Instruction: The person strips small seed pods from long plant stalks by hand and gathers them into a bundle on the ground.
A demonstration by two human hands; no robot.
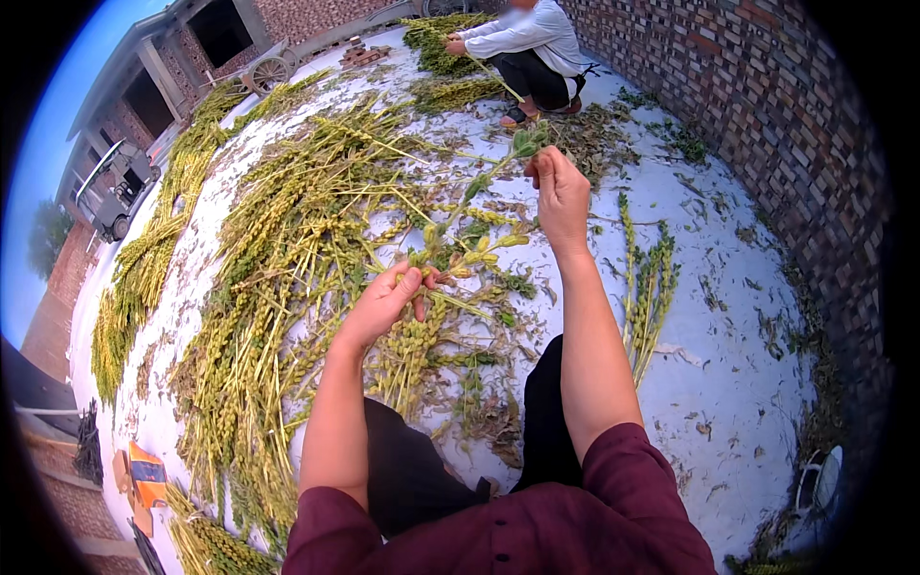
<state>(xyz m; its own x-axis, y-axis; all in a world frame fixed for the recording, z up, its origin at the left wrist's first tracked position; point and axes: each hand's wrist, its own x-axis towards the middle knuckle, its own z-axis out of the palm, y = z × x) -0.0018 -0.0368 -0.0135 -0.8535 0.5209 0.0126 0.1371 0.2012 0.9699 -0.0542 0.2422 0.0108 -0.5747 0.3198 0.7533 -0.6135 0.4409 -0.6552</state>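
My left hand (392, 300) grips a sesame stalk (460, 208) with yellow-green pods, low in front of me. From that hand the stalk slants up and right to a green leafy tip (530, 141). My right hand (562, 192) is raised beside this tip, its thumb and fingers pinched together. Whether a small leaf sits between those fingertips is hidden. Under my hands, a broad heap of cut sesame stalks (287, 230) spreads over a white ground sheet (726, 424). Several separate stalks (650, 287) lie right of my right forearm.
Ahead, another person (535, 50) squats by a green pile (449, 54), holding a stalk. A brick wall (762, 93) runs along the right. Dry leaves (593, 140) litter the sheet. A wheeled cart (269, 72), bricks (364, 55) and a small vehicle (118, 190) stand farther off.
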